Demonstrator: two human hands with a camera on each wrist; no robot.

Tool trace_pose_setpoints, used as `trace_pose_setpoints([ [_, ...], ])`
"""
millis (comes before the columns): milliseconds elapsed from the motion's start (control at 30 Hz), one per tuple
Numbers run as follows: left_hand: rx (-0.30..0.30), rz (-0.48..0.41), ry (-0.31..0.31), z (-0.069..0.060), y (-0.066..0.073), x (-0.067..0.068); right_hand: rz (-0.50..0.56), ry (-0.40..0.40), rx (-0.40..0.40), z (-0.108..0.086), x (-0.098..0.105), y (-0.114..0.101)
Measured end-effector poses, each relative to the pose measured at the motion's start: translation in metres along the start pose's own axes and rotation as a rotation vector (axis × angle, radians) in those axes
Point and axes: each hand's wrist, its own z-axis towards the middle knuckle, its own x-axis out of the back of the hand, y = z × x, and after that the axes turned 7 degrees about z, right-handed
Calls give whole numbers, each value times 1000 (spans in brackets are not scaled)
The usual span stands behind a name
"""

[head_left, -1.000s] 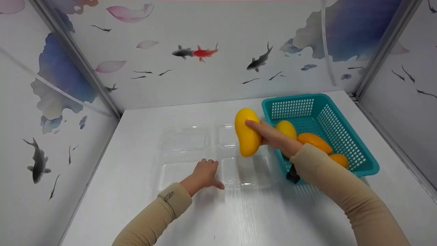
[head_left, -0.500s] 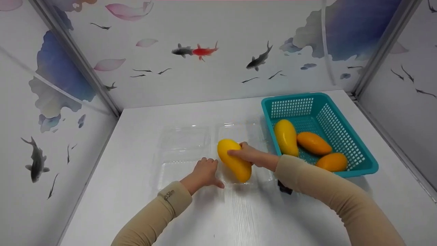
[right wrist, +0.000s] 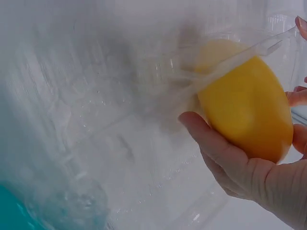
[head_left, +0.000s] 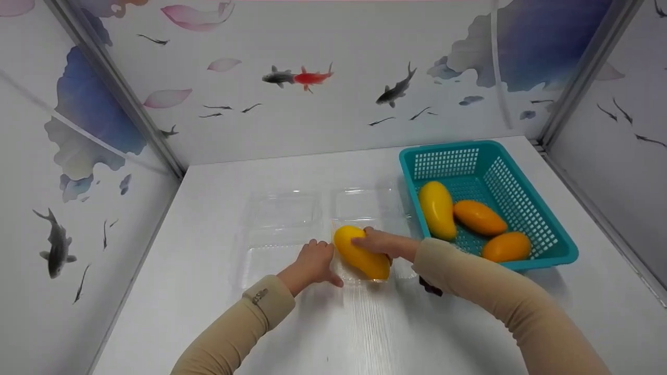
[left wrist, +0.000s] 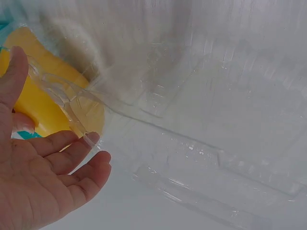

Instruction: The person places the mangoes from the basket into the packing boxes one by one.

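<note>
My right hand grips a yellow mango at the near part of the right clear plastic clamshell box. In the right wrist view, the box's clear edge crosses in front of part of the mango. My left hand lies between the two boxes, beside the mango. Its thumb and fingers are spread apart, and in the left wrist view the fingertips touch or nearly touch a clear rim. A second clear clamshell box lies open on the left.
At the right stands a teal plastic basket with a yellow mango and two orange mangoes, one of them a mango near the front wall. The white table is bounded by patterned panels at the back and sides.
The right hand has carried the mango left and down from beside the basket into the right box's near part. The left hand has stayed in place.
</note>
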Motion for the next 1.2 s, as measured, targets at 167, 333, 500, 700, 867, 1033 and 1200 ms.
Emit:
trace_pose_setpoints([
  [167, 3, -8, 10, -3, 0, 0, -113, 47, 14, 3, 2, -1],
  [333, 15, -27, 4, -3, 0, 0, -204, 89, 40, 3, -1, 0],
  [500, 0, -22, 18, -3, -1, -1, -265, 111, 39, 4, -4, -3],
  [700, -17, 1, 26, -3, -1, -1, -311, 118, 36, 3, -3, -5],
  [867, -6, -30, 11, -3, 1, 1, -393, 114, 91, -5, 3, -8],
  [1033, 7, -39, -10, -3, 3, 4, -455, 92, 103, -12, 18, -17],
  [1200, 15, -31, -11, -4, 3, 4, -405, 87, 175, -23, 49, -26],
])
